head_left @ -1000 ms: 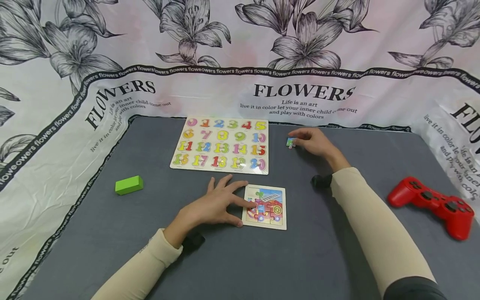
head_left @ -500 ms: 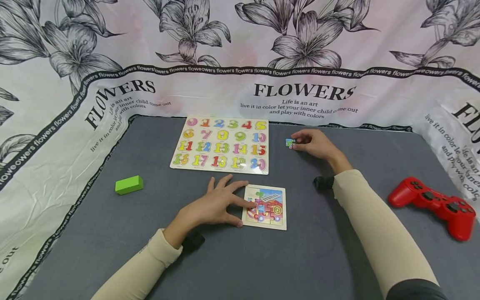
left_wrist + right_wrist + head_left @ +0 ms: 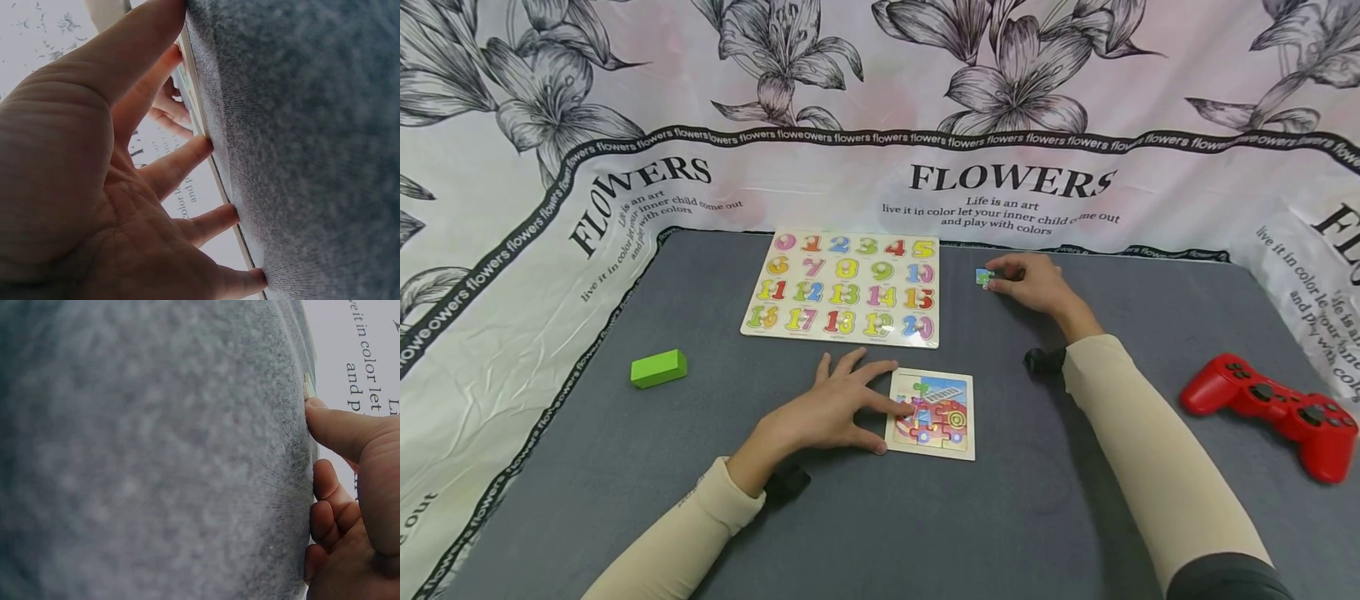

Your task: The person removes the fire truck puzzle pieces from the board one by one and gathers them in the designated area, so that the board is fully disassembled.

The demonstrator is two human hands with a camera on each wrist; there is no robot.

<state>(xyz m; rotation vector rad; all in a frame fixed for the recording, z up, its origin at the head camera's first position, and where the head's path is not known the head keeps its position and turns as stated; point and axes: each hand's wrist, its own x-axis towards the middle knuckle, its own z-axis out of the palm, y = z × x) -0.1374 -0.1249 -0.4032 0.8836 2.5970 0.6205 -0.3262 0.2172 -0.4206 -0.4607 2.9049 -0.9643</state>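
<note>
A small wooden jigsaw [image 3: 932,452] with a fire engine picture lies on the grey table. My left hand [image 3: 831,408] has its fingers spread over the jigsaw's left side, index fingertip on the picture and thumb by the lower left corner. In the left wrist view the spread fingertips of that hand [image 3: 150,194] touch down along the cloth. Farther off, right of the number board, my right hand [image 3: 1036,287] pinches a small blue-green jigsaw piece [image 3: 982,276] between thumb and fingers. Only the piece's thin edge [image 3: 308,386] shows past the thumb in the right wrist view.
A number board [image 3: 865,271] with bright figures 0 to 20 lies behind the jigsaw. The left side holds a green block [image 3: 658,368]. At the right, beyond my forearm, rests a red game controller [image 3: 1270,412]. Flower-printed cloth [image 3: 820,187] hangs round the table's back and sides.
The piece in my right hand has turned slightly while the hand stays at nearly the same spot. My left hand keeps its place on the jigsaw.
</note>
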